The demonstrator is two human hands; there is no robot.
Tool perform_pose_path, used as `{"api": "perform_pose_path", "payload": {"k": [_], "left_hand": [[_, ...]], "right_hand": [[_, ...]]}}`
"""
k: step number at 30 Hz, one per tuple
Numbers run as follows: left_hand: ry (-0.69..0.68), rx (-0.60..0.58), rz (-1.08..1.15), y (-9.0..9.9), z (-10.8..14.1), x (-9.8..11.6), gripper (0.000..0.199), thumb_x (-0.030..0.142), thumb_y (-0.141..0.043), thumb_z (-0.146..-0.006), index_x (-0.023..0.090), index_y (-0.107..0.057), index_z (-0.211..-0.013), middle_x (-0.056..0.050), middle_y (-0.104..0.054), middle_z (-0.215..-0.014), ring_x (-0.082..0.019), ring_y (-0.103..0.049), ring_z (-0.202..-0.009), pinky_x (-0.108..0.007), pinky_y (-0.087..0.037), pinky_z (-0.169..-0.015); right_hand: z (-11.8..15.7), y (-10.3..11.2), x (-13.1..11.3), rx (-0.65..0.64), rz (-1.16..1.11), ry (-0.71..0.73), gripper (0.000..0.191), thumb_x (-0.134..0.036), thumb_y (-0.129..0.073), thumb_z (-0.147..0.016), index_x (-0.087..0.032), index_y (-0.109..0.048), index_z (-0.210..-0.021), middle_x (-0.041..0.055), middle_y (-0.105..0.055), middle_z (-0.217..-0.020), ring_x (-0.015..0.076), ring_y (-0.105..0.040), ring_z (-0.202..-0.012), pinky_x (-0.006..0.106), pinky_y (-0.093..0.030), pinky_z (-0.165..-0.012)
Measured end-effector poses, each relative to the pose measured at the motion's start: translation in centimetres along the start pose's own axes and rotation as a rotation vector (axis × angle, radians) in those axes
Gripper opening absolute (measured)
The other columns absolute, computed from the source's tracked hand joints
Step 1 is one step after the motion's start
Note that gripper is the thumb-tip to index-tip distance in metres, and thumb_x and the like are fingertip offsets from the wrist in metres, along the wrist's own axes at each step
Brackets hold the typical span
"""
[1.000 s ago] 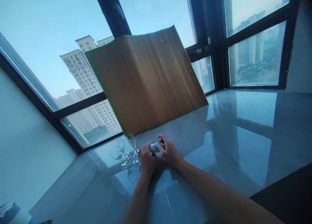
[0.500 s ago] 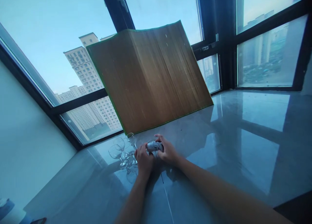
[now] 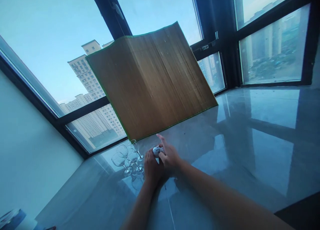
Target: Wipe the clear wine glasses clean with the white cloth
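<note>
Between my two hands is a wine glass (image 3: 157, 151), shiny and streaked grey, lying on its side and partly covered by my fingers. My left hand (image 3: 152, 166) is closed round its left and lower part. On the other side my right hand (image 3: 170, 156) grips the glass with thumb and bent fingers, while its index finger points up and away. Just left of my left hand, several clear stemmed glasses (image 3: 118, 159) stand upright close together on the glossy grey surface (image 3: 212, 203).
A large brown board (image 3: 155, 83) with green edging leans against the dark-framed window (image 3: 82, 111) behind the glasses. A pale wall (image 3: 30, 133) rises at the left. At the lower left corner a blue and white object (image 3: 13, 220) is cut off by the frame.
My hands have drawn closer together round the glass, hiding more of it. My right hand has turned, and its index finger now sticks up. The view has tilted slightly.
</note>
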State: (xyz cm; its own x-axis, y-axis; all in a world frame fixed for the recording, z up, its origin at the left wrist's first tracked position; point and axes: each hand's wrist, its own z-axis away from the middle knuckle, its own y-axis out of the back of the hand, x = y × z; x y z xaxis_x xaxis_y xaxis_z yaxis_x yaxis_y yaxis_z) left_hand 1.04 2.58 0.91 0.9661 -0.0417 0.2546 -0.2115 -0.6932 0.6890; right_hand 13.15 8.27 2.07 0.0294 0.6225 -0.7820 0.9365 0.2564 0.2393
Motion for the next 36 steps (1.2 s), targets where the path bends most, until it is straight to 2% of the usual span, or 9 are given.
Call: {"api": "perform_pose_path", "payload": {"k": [6, 10, 14, 19, 25, 36], "left_hand": [[0.052, -0.109, -0.065, 0.4, -0.1, 0.2, 0.018, 0.021, -0.058, -0.085, 0.02, -0.058, -0.103, -0.009, -0.069, -0.093, -0.025, -0.066, -0.09, -0.034, -0.047, -0.078], [0.048, -0.164, -0.027, 0.6, -0.1, -0.4, 0.02, 0.02, -0.061, -0.083, 0.021, -0.057, -0.102, -0.006, -0.07, -0.093, -0.023, -0.067, -0.087, -0.031, -0.045, -0.074], [0.068, -0.23, 0.003, 1.0, -0.3, -0.8, 0.027, 0.031, -0.068, -0.082, 0.021, -0.058, -0.105, -0.005, -0.071, -0.093, -0.023, -0.068, -0.086, -0.029, -0.042, -0.07], [0.112, -0.272, -0.063, 1.4, -0.4, -0.3, 0.026, 0.04, -0.068, -0.084, 0.021, -0.058, -0.098, -0.006, -0.073, -0.091, -0.023, -0.069, -0.084, -0.029, -0.037, -0.066], [0.123, -0.287, -0.066, 1.8, -0.2, 1.0, 0.025, 0.041, -0.067, -0.085, 0.022, -0.06, -0.099, -0.007, -0.074, -0.09, -0.023, -0.069, -0.081, -0.029, -0.035, -0.062], [0.139, -0.29, -0.07, 1.8, -0.2, 1.2, 0.027, 0.043, -0.067, -0.085, 0.021, -0.06, -0.098, -0.006, -0.074, -0.09, -0.024, -0.07, -0.08, -0.029, -0.035, -0.061]], "right_hand": [[-0.3, 0.6, 0.4, -0.077, -0.112, -0.07, 0.078, -0.026, -0.058, -0.077, -0.023, -0.039, -0.152, 0.0039, -0.073, -0.098, 0.0224, -0.067, -0.084, 0.035, -0.049, -0.083], [-0.6, 0.4, 0.7, -0.11, -0.122, -0.081, 0.074, -0.029, -0.061, -0.078, -0.019, -0.041, -0.149, 0.0056, -0.072, -0.097, 0.0225, -0.066, -0.084, 0.035, -0.05, -0.081], [-0.5, 0.0, 0.7, -0.081, -0.079, -0.087, 0.067, -0.027, -0.064, -0.078, -0.022, -0.046, -0.143, 0.0041, -0.072, -0.098, 0.02, -0.065, -0.08, 0.033, -0.05, -0.078], [-0.1, 0.0, 0.8, -0.038, -0.046, -0.058, 0.058, -0.028, -0.064, -0.08, -0.021, -0.052, -0.136, 0.0045, -0.072, -0.096, 0.0198, -0.065, -0.082, 0.033, -0.051, -0.079], [-0.1, 0.0, 1.0, 0.067, 0.012, -0.06, 0.042, -0.036, -0.057, -0.086, -0.019, -0.06, -0.125, 0.0042, -0.073, -0.088, 0.0196, -0.065, -0.076, 0.032, -0.05, -0.076], [-0.3, -0.2, 1.3, 0.084, 0.02, -0.072, 0.04, -0.037, -0.056, -0.086, -0.018, -0.062, -0.12, 0.0063, -0.073, -0.091, 0.0214, -0.067, -0.079, 0.032, -0.051, -0.075]]}}
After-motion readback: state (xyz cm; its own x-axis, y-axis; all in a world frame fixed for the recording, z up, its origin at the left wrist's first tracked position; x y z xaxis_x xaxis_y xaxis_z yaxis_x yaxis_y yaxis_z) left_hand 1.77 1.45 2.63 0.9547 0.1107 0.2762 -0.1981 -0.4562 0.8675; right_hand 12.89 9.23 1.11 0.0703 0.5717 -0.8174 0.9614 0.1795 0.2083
